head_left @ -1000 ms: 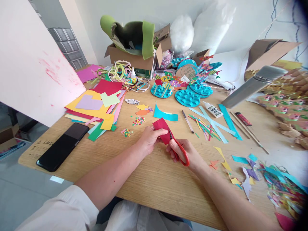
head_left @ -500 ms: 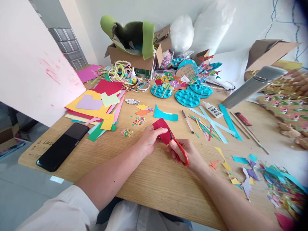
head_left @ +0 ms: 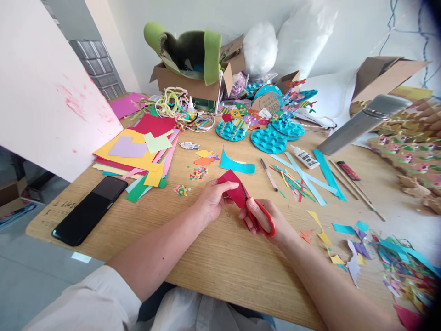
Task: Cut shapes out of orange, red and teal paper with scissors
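While the left hand pinches a piece of crimson card between thumb and fingers, the right hand is closed round red-handled scissors, whose dark blades meet the card along its right edge. Card and scissors are up in front of the person, over the near middle of the wooden table. From where I stand, the left thumb hides a little of the card, and the right hand's thumb and fingers cover part of the scissors. Just beyond the card lies a curved turquoise paper offcut; to its right come a pen, a scatter of thin coloured strips and a white glue bottle on its side. Left of the hands I see two little piles of paper confetti, paper fish cut-outs, a stack of coloured paper and a black phone. Scraps crowd the right side, near the right forearm. Farther back sit turquoise bumpy discs, a grey flask and a cardboard box.
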`<state>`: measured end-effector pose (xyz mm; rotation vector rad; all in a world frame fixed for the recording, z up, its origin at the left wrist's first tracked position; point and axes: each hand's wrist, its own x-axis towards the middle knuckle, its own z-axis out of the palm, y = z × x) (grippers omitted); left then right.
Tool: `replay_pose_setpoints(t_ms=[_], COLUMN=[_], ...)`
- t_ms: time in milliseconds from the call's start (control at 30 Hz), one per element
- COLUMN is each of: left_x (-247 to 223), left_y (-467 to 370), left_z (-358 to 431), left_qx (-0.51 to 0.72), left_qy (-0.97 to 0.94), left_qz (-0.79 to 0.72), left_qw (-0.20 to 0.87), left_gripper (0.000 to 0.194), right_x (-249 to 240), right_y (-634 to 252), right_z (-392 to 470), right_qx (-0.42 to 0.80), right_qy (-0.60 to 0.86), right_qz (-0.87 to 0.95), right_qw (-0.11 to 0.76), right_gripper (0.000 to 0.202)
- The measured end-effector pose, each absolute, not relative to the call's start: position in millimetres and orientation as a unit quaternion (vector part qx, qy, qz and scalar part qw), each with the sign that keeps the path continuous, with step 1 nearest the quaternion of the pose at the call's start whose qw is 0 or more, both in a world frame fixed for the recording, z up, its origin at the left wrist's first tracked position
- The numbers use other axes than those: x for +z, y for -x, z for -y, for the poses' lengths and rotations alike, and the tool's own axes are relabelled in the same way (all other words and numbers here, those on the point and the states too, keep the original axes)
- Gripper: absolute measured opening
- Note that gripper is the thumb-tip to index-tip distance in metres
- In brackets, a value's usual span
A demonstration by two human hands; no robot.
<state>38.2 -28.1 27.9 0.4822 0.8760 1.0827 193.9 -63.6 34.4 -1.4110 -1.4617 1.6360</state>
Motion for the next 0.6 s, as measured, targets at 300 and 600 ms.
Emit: replay_pose_setpoints(t_ms=[300, 600], left_x=[30.0, 29.7], left_y=[-37.5, -37.7], left_z=[27.8, 28.2], left_qx=[0.481, 0.463], left_qy=[-0.224, -0.249], left_qz=[-0.405, -0.404], left_qw=[0.745, 0.748], left_gripper=[0.026, 0.025], right_x=[39.5, 34.2], right_y=[-192.7, -193.8], right_z=[64.6, 61.3], right_qx=[0.626, 0.596], right_qy=[0.517, 0.527], right_qz=[0.516, 0.543], right_qw=[0.272, 0.270], right_gripper=[0.075, 0.071])
